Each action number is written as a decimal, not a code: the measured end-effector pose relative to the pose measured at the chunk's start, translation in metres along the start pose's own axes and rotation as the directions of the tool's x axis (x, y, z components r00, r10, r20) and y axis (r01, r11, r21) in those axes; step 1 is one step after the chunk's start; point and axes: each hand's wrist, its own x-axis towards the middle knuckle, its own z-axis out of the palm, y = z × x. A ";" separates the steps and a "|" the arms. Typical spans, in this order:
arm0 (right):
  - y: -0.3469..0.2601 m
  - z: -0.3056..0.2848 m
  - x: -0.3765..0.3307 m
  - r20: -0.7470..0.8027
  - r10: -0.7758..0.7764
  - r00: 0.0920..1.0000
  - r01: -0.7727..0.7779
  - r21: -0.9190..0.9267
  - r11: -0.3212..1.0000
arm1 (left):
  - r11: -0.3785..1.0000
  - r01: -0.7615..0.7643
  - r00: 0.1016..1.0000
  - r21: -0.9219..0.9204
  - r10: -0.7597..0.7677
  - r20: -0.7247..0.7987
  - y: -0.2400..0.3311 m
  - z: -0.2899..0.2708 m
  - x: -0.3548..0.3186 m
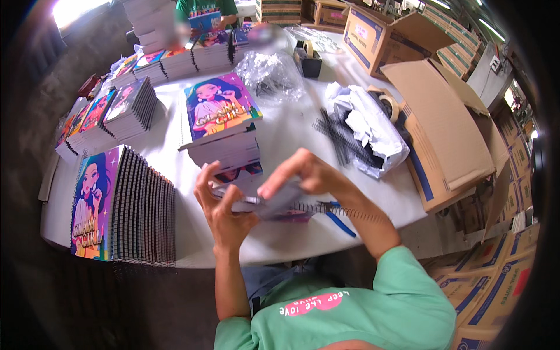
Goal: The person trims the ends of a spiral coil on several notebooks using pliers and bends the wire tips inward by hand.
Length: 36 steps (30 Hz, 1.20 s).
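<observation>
One white table (382, 195) fills mid-frame, with an open box (437, 119) at right and a notebook stack (134, 204) at left. At centre, the left hand (224, 210) pinches a blurred notebook (283, 201); the right hand (309, 175) touches it with bent fingers, grip unclear, near a dark coil (312, 208) and blue pliers (340, 224).

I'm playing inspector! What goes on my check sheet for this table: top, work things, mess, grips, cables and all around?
Surface: white table, crowded.
Job's things: blurred book in hand; dark coil beside it; spiral-bound stack at left.
Clutter: clear plastic, white paper, blue-handled tool.
Grips: left hand holds the book; right hand at it, exact hold unclear.
Cables: on the table, nothing seen.
Surroundings: open carton; another person across.
</observation>
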 end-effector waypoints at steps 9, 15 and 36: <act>0.037 0.001 0.002 -0.205 0.318 0.925 -0.314 0.053 0.948 | 0.994 0.022 0.999 -0.112 -0.027 -0.047 -0.010 0.001 0.007; 0.028 0.000 0.014 -0.228 0.370 0.900 -0.400 -0.097 0.912 | 0.935 0.170 0.971 -0.310 -0.213 -0.110 -0.019 0.011 0.001; 0.016 0.024 0.055 -0.039 0.003 0.999 -0.012 -0.222 0.975 | 0.881 0.292 0.956 -0.372 -0.264 0.126 -0.037 0.004 -0.008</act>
